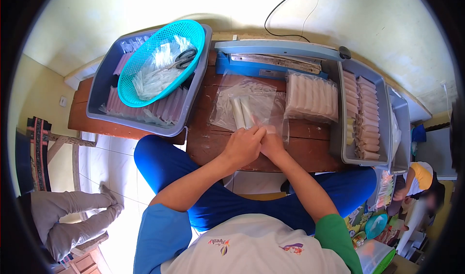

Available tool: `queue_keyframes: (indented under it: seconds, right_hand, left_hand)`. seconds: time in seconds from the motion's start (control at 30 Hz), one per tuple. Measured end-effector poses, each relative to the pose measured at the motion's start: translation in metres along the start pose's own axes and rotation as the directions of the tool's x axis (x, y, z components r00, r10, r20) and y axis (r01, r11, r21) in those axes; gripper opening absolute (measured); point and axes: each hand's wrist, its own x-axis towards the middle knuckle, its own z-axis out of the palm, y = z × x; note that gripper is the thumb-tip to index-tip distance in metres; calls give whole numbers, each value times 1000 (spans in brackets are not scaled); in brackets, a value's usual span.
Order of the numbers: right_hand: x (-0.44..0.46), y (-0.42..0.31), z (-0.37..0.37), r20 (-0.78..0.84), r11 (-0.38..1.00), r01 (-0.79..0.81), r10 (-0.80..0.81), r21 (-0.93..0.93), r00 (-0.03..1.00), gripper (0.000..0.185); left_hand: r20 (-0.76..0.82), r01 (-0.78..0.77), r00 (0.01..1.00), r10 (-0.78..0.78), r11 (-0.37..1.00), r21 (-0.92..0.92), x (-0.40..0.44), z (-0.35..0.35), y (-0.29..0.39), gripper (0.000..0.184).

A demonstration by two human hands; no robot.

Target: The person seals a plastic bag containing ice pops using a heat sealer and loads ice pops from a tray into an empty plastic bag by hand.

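My left hand (246,145) and my right hand (272,141) meet at the front of the wooden table, fingers pinched together on the near end of a clear plastic bag (269,110). Two pale, tube-shaped packets (243,112) lie side by side at the bag, their near ends close to my fingers. More flat clear bags (225,99) are spread beneath and behind them. To the right rests a filled bag (311,97) with several pinkish tubes in a row. Behind the bags stands a long blue sealing device (271,70).
On the left, a grey-blue crate (154,124) of pink tubes carries a turquoise basket (127,83) with plastic and scissors (184,60). A grey crate (345,143) of packets stands right. One person's legs (80,213) show lower left; other people (419,187) are lower right.
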Motion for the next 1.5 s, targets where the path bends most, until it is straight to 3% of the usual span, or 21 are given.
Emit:
queue_keyframes:
  seconds: [0.07,0.6,0.8,0.93,1.0,1.07,1.13,1.33,1.5]
  right_hand:
    - [2,5,5,-89,997,72,-72,-4,993,64]
    - [3,11,17,-156,993,104,-112,-61,981,70]
    - [-9,2,13,-92,999,-53,51,-13,994,68]
    - [-25,-2,3,-100,999,-34,31,-32,994,58]
    - [-39,-7,-10,-111,999,-10,4,-48,994,55]
    - [-55,-20,-33,-81,998,-54,57,35,995,33]
    - [-71,-16,-39,-142,996,-57,65,63,988,33]
    - [-117,6,-68,-295,997,-31,52,76,954,32]
    - [-135,26,-108,-457,993,23,35,120,889,24]
  left_hand:
    - [-7,-1,1000,1,1000,-5,0,0,0,16]
    - [2,-14,1000,14,999,32,0,0,-1,22]
    - [-9,-29,1000,29,998,54,0,-1,-1,35]
    - [-12,-31,999,32,994,104,0,1,0,37]
    - [-50,-117,991,127,977,176,0,2,0,28]
    - [-11,-142,989,146,975,170,0,0,5,28]
    - [31,-174,985,171,971,162,-1,1,10,27]
    - [41,-306,951,305,952,10,0,18,32,27]
    - [34,-283,955,294,940,-191,26,25,72,20]
